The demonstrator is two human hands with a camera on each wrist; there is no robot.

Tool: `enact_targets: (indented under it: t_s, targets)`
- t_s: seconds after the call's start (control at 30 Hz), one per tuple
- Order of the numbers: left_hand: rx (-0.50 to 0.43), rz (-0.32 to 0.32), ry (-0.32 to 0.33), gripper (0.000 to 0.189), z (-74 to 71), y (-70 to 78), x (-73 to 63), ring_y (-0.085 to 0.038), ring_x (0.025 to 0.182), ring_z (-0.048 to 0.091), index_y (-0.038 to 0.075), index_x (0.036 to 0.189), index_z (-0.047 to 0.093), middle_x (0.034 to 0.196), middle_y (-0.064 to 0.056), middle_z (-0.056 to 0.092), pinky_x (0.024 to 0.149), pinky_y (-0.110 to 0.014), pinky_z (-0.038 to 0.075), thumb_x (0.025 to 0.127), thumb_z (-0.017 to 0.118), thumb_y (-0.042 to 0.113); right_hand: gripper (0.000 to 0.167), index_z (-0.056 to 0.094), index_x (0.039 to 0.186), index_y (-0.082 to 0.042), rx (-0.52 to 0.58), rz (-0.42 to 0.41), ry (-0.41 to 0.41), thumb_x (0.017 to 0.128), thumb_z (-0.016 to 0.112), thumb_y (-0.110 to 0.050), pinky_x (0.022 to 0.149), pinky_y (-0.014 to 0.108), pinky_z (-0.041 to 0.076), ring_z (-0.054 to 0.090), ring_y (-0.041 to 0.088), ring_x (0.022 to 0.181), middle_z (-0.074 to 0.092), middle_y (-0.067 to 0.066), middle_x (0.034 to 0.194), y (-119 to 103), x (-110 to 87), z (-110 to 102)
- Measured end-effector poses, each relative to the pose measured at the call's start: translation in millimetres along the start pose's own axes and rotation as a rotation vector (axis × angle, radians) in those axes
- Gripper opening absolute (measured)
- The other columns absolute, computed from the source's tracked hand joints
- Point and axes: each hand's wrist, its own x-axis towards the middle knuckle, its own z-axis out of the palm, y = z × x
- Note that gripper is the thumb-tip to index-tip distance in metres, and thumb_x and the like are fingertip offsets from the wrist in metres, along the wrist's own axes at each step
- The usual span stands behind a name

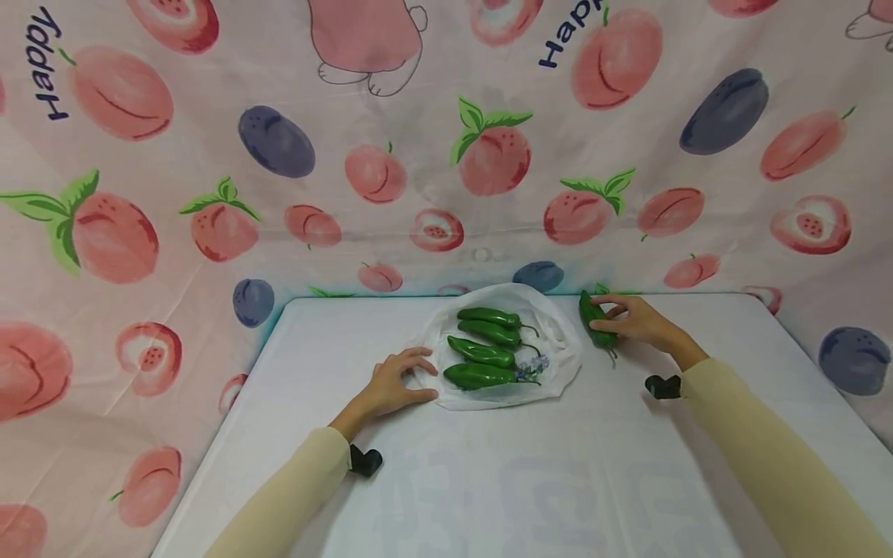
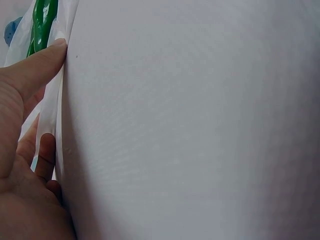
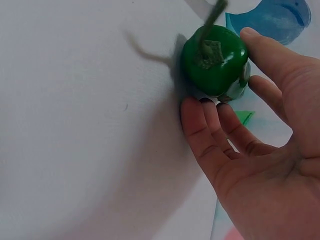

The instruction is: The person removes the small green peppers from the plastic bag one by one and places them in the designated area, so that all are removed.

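Observation:
Several green peppers (image 1: 481, 353) lie side by side, stems to the right, on a round dish wrapped in a thin white plastic bag (image 1: 565, 372). A blue floral print shows through beside their stems. At the dish's left edge, my left hand (image 1: 393, 381) touches the bag with thumb and fingers spread apart. To the right of the dish, another green pepper (image 1: 589, 308) stays between the thumb and fingers of my right hand (image 1: 638, 319). In the right wrist view, that pepper (image 3: 212, 75) shows its stem end, with the thumb at one side and fingertips at the other.
A white-covered table (image 1: 530, 473) carries everything. Behind it and to the left hangs a pink fruit-print cloth (image 1: 418, 155), meeting the table's back edge close behind the dish and the right hand. Small black devices (image 1: 366, 462) sit at both wrists.

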Motion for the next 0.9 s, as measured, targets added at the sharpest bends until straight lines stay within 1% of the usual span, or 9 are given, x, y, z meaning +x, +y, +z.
enact_targets:
  t_s: [0.2,0.33,0.47,0.53,0.6,0.83,0.9]
  targets:
    - [0.001,0.003,0.001,0.027,-1.1,1.2,-0.7,-0.023,0.114,0.051,0.025,0.11,0.075,0.153,0.002,0.051,0.105,-0.055,0.022,0.086,0.086,0.029,0.066,0.047,0.149,0.001,0.008,-0.023,-0.028,0.097,0.074,-0.03,0.08,0.043,0.058,0.064,0.031,0.098,0.056,0.032,0.127,-4.2,-3.4,-5.2]
    - [-0.002,-0.001,0.0,0.027,-0.9,1.0,-0.6,-0.023,0.115,0.051,0.025,0.11,0.075,0.153,0.002,0.051,0.106,-0.055,0.022,0.086,0.086,0.03,0.067,0.044,0.15,0.0,-0.013,-0.025,-0.06,0.098,0.073,-0.03,0.08,0.045,0.058,0.065,0.031,0.096,0.057,0.032,0.127,-8.7,-5.9,-10.7]
    - [-0.002,-0.004,-0.006,0.027,-0.9,1.0,-0.7,-0.024,0.119,0.051,0.025,0.11,0.075,0.153,0.002,0.051,0.106,-0.055,0.022,0.086,0.086,0.031,0.071,0.04,0.153,-0.001,-0.035,-0.009,-0.108,0.098,0.072,-0.032,0.081,0.046,0.058,0.066,0.032,0.094,0.053,0.034,0.131,-13.1,-9.3,-16.8]
    - [-0.001,-0.005,-0.007,0.027,-1.2,1.1,-0.8,-0.025,0.119,0.051,0.025,0.11,0.075,0.153,0.002,0.051,0.106,-0.055,0.022,0.086,0.086,0.03,0.071,0.038,0.153,-0.001,-0.052,-0.017,-0.125,0.099,0.072,-0.032,0.08,0.046,0.058,0.066,0.033,0.094,0.051,0.036,0.132,-15.5,-11.2,-19.8]
    - [0.001,-0.004,-0.005,0.027,-1.3,1.4,-0.7,-0.025,0.12,0.051,0.025,0.11,0.075,0.153,0.002,0.051,0.106,-0.055,0.022,0.086,0.086,0.03,0.071,0.038,0.154,-0.001,-0.071,-0.027,-0.135,0.099,0.071,-0.031,0.08,0.047,0.058,0.067,0.036,0.096,0.05,0.037,0.134,-18.7,-13.0,-22.4]
    - [0.016,0.003,-0.003,0.027,-1.5,2.4,-1.0,-0.021,0.111,0.051,0.025,0.11,0.075,0.153,0.002,0.051,0.103,-0.053,0.024,0.086,0.086,0.03,0.073,0.035,0.155,-0.002,-0.13,-0.064,-0.153,0.099,0.071,-0.031,0.081,0.048,0.058,0.066,0.04,0.107,0.045,0.04,0.14,-28.9,-18.2,-27.3]
    - [0.014,0.005,-0.001,0.027,-1.5,2.6,-1.1,-0.021,0.111,0.051,0.025,0.109,0.074,0.153,0.002,0.051,0.103,-0.054,0.023,0.086,0.086,0.03,0.072,0.035,0.155,-0.002,-0.142,-0.075,-0.155,0.099,0.071,-0.029,0.082,0.049,0.058,0.066,0.043,0.108,0.044,0.04,0.141,-33.5,-20.7,-28.4]
